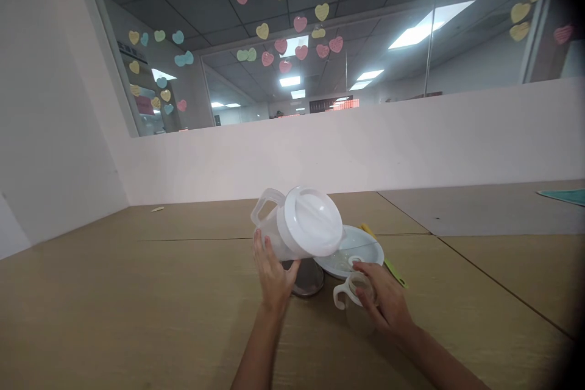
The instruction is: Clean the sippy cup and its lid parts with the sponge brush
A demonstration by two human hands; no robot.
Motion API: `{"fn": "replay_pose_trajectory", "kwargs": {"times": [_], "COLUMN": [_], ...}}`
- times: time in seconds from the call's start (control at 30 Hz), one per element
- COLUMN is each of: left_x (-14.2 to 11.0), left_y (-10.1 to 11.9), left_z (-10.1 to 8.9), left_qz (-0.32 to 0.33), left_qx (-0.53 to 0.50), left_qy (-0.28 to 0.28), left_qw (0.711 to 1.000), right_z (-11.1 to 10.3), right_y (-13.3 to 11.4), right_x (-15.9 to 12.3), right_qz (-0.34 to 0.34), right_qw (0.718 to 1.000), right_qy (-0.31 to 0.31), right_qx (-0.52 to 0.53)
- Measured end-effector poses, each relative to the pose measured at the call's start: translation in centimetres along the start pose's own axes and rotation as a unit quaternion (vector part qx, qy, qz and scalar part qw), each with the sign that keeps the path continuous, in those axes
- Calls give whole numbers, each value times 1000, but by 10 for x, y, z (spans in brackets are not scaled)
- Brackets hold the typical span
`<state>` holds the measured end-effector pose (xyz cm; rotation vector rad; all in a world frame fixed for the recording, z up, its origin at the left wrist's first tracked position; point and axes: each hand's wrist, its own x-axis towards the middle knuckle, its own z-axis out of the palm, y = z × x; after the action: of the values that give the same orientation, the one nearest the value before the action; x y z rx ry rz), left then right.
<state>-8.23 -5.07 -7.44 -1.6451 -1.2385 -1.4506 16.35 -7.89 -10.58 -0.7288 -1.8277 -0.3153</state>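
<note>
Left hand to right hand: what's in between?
Head view: beside the left hand, which holds the pitcher, a dark round object; then the cup, handle leftward, in the right hand. The plate lies just beyond.

White lid (313, 223), white cup handle (337, 294)

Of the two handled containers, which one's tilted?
The large lidded pitcher in the left hand. It leans well over toward the right, while the smaller cup in the right hand sits roughly upright.
</note>
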Motion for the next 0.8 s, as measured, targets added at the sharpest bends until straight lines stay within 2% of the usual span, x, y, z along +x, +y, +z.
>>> {"fn": "replay_pose_trajectory", "kwargs": {"times": [0.17,0.37,0.6,0.8], "left_x": [-3,-3,-2,-2], "left_y": [-9,-12,-11,-11], "left_z": [0,0,-1,-1], "left_qz": [78,125,152,157], "left_qx": [-25,-32,-32,-35], "left_qy": [-4,-23,-31,-31], "left_qw": [997,991,987,986], "right_z": [1,1,-2,-3], "right_y": [3,3,-1,-3], "right_x": [-3,-3,2,6], "right_qz": [32,34,55,40], "right_qw": [999,999,998,998], "right_qy": [-5,15,24,40], "right_qx": [-6,4,12,19]}}
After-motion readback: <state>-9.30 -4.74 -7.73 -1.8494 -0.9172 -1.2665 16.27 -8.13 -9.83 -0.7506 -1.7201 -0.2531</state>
